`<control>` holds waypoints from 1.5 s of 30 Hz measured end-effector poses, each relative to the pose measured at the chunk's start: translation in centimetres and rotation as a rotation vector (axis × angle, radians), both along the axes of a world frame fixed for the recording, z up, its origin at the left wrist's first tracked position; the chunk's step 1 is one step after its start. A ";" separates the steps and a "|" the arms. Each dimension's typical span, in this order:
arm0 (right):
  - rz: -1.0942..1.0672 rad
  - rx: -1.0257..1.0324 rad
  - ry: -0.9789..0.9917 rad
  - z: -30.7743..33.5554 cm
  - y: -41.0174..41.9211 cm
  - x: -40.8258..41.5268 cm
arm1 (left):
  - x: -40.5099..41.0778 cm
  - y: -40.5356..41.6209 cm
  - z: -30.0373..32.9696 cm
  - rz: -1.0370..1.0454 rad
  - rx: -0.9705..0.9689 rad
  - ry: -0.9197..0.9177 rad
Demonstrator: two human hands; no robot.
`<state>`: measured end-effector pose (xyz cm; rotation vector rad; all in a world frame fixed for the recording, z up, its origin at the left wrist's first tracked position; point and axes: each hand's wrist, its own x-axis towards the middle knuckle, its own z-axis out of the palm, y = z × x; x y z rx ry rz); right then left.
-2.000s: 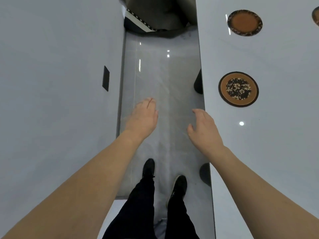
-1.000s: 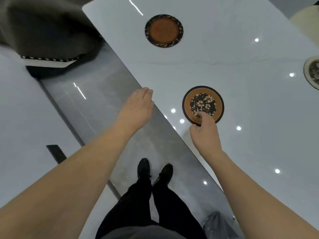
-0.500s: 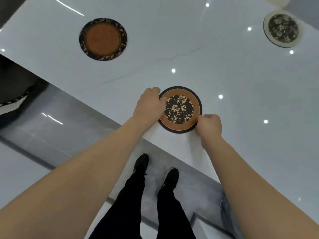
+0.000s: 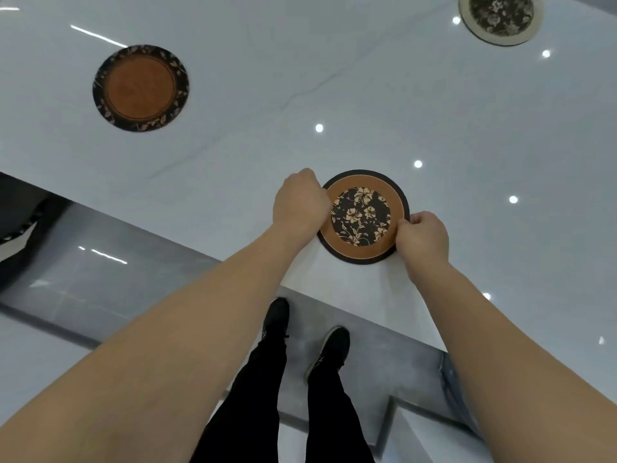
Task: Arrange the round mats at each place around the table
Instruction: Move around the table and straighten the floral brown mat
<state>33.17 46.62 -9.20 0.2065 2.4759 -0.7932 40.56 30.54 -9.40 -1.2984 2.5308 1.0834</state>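
A round mat [image 4: 361, 215] with a black floral centre and a tan ring lies flat on the glossy white table [image 4: 367, 95], close to its near edge. My left hand [image 4: 298, 203] grips the mat's left rim with curled fingers. My right hand [image 4: 421, 235] pinches the mat's right rim. A second mat [image 4: 140, 87], plain orange-brown with a dark floral border, lies to the far left on the table. A third mat [image 4: 500, 16], cream-rimmed with a dark floral centre, sits at the top right, partly cut off by the frame.
The table's near edge runs diagonally from the left down to the right. Below it is grey tiled floor [image 4: 110, 279] where my legs and black shoes [image 4: 329, 350] stand. A dark chair or fabric shape [image 4: 20, 222] sits at the far left.
I turned from the floor gap toward the table. My right hand reached the floral mat first, then my left joined it; both now hold its opposite rims.
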 end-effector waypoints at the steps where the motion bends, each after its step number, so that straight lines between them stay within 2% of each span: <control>1: -0.005 0.015 0.009 -0.1 1.0 -0.4 | -0.5 0.8 0.0 -0.014 0.001 -0.004; 14: -0.139 0.017 0.019 0.4 9.1 -2.8 | -4.0 8.1 0.3 -0.145 -0.002 -0.011; 21: -0.009 0.037 0.106 1.0 10.7 -1.6 | -2.9 9.3 0.1 -0.172 0.000 0.024; 29: 0.116 0.059 0.113 0.9 11.3 0.3 | -0.5 8.9 -0.1 -0.216 -0.015 0.042; 45: 0.102 0.094 0.049 0.9 11.8 3.5 | 3.3 9.3 -0.5 -0.250 0.032 0.090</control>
